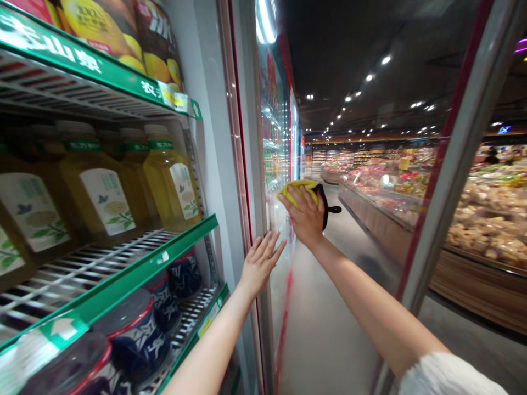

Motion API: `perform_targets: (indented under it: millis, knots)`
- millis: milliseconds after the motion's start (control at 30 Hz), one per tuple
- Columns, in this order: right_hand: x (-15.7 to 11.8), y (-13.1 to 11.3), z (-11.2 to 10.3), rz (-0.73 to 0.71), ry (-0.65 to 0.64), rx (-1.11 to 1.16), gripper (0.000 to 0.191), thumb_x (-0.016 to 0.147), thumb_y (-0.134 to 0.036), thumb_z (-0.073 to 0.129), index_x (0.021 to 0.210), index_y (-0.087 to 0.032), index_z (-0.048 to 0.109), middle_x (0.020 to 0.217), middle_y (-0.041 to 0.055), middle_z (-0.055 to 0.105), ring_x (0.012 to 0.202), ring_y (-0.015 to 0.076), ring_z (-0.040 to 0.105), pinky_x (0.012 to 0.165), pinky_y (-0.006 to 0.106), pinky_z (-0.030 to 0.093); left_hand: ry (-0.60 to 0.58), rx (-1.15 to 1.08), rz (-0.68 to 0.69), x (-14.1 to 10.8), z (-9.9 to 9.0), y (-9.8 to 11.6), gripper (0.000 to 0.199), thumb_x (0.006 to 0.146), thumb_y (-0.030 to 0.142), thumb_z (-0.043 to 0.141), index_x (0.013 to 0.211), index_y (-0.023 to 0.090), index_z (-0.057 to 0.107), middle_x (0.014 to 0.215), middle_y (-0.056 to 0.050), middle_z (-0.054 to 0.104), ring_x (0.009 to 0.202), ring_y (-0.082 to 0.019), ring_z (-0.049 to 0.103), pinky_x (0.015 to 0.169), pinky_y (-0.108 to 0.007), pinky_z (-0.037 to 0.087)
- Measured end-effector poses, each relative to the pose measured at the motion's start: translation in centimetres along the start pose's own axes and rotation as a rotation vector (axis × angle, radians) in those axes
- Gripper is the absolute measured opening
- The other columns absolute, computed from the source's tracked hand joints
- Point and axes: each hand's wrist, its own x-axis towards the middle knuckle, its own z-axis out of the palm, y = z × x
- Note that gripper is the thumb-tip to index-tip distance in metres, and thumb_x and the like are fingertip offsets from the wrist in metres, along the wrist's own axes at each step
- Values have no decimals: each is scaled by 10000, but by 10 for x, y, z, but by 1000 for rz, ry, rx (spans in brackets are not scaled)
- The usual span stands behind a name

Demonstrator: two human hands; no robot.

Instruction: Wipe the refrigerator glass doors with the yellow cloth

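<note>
My right hand (307, 219) is pressed over a yellow and black cleaning cloth (308, 183), which has a small black hanging loop. The cloth lies against the glass of an open cooler door, close to the side edge of the pane. Lower and to the left, my left hand (260, 264) rests with fingers spread against the upright door frame (256, 186). It holds nothing. The palm side of both hands is hidden.
Left, cooler shelves carry bottles of yellow drink (173, 181) and dark blue containers (138, 329) behind a green shelf strip (164, 258). The door's outer frame (459, 164) slants down at the right. Beyond are an aisle floor (337, 329) and produce displays (489, 214).
</note>
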Motion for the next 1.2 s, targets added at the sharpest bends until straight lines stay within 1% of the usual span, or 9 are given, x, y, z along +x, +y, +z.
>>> perform_targets:
  millis: [133,200,400,533,700,900,1000,1100,1200]
  knots:
    - [-25,7,-9,-318,-87,45,401,1038,-231,521,1386,-406,615,1458,-48,635,1381,174,504,1279,446,143,28,8,3,-1,3,0,791,874,132,689,1586,278,378,1630,-74,398,1519,-245,379,1284,-458,278]
    - [-31,17,-15,-371,-98,44,384,1037,-238,536,1365,-416,628,1438,-63,651,1346,157,533,1268,419,178,44,11,13,-1,4,0,766,891,116,657,1586,273,378,1635,-70,390,1526,-244,365,1282,-464,282]
    - [-10,14,-13,-66,20,-51,399,1022,-219,553,1381,-367,643,1456,5,639,1390,231,503,1250,482,163,94,-4,13,-1,6,-1,740,906,90,618,1583,279,384,1637,-60,382,1537,-238,336,1281,-466,284]
    - [-35,15,-18,-149,-69,-54,404,1039,-245,540,1404,-400,617,1476,-18,623,1401,205,487,1259,456,131,84,-27,13,0,6,-1,792,875,92,669,1585,286,378,1630,-61,384,1538,-234,325,1295,-456,254]
    - [-70,47,-39,-298,-189,-47,417,1036,-223,546,1378,-449,623,1431,-71,656,1358,159,527,1256,401,168,52,-48,1,0,5,0,819,890,94,649,1611,293,316,1629,-72,372,1532,-245,329,1285,-478,281]
    - [-43,23,-21,138,107,-176,380,1024,-268,550,1375,-373,653,1452,28,638,1406,255,483,1245,505,197,37,-55,-6,1,4,0,853,886,85,653,1621,307,283,1628,-70,363,1527,-244,337,1284,-476,281]
    - [-48,7,-18,-23,3,-154,404,1038,-290,533,1418,-411,603,1456,-12,637,1409,218,476,1275,479,122,20,-46,0,2,2,-1,860,867,84,682,1612,304,312,1634,-75,354,1526,-253,342,1288,-480,267]
    - [-63,26,-33,-215,-144,-116,419,1036,-272,545,1409,-458,590,1464,-69,628,1390,168,492,1285,420,108,11,-46,1,2,0,-2,884,847,92,715,1608,307,321,1633,-74,361,1519,-256,359,1293,-473,253]
    - [-73,63,-50,-51,-110,-170,422,1010,-224,572,1382,-415,630,1456,-16,637,1391,210,500,1261,456,183,16,-47,-6,2,0,-2,875,845,109,727,1602,310,338,1631,-70,369,1509,-258,379,1294,-460,249]
